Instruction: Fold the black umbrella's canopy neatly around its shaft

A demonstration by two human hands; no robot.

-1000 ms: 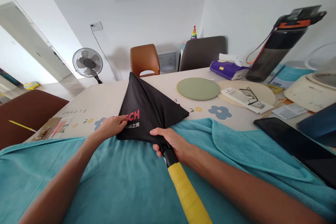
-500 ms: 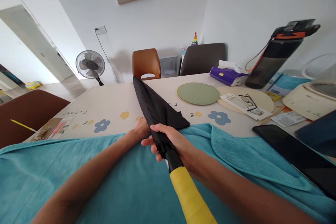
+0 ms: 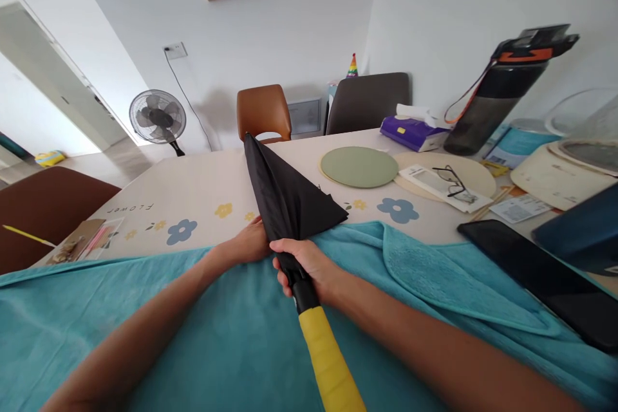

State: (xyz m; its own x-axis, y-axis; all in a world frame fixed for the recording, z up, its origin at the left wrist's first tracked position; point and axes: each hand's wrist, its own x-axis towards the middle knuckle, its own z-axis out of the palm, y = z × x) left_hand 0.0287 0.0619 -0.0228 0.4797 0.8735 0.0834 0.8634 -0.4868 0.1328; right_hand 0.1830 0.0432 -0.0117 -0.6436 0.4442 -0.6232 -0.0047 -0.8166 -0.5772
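Across near-centre worktop (image 3: 193, 183) and teal blanket (image 3: 217, 347): black umbrella (image 3: 284, 222), tip pointing far. Right hand (image 3: 309, 264): grip clamped round base of canopy (image 3: 304, 196). Canopy seems collapsed; loose panels flare right, unwrapped. Left hand (image 3: 252, 241) against canopy's left edge, partly hidden; cannot tell if pinching. Yellow-wrapped handle (image 3: 326, 354) cut off at near edge.

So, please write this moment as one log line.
right hand: grips umbrella above yellow handle | left hand: at umbrella's left edge, partly hidden | towel: spread below

Right fingers (image 3: 282, 278) curled, left fingers (image 3: 255, 223) partly hidden, forearms (image 3: 386, 320) angled inward
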